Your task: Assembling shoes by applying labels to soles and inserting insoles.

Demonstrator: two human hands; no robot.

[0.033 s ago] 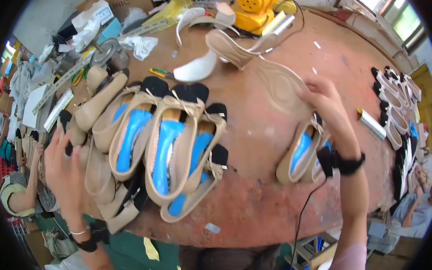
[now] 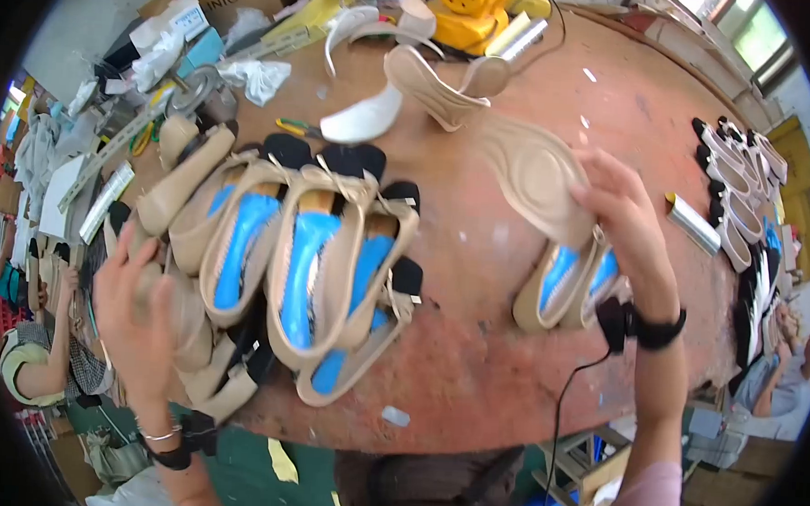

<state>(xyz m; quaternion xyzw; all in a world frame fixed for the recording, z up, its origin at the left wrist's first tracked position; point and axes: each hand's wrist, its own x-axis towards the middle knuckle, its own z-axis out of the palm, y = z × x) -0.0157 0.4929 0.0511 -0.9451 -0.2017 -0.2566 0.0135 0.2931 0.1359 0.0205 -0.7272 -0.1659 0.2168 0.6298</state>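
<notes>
My right hand (image 2: 622,214) pinches the heel end of a beige insole (image 2: 535,179), held above the table and slightly blurred. Under it stands a pair of beige ballet flats (image 2: 542,295) with blue inside. My left hand (image 2: 137,331) has its fingers apart, beside a heap of beige flats with black toes and bows (image 2: 280,312); several show blue inside. Whether the left hand touches the blurred beige shoe (image 2: 180,313) next to it, I cannot tell. Further back lie more curved beige insoles (image 2: 432,88) and a white insole-shaped piece (image 2: 364,118).
A yellow machine (image 2: 472,23) stands at the back. Scissors (image 2: 297,128), a metal can (image 2: 202,96) and crumpled white paper (image 2: 256,80) lie back left. On the right are a silvery roll (image 2: 693,224) and a row of flats (image 2: 733,201). Other people sit at both sides.
My right hand has brought the insole slightly down, nearer the pair of flats. My left hand has shifted slightly right and down. The whole view has moved a little.
</notes>
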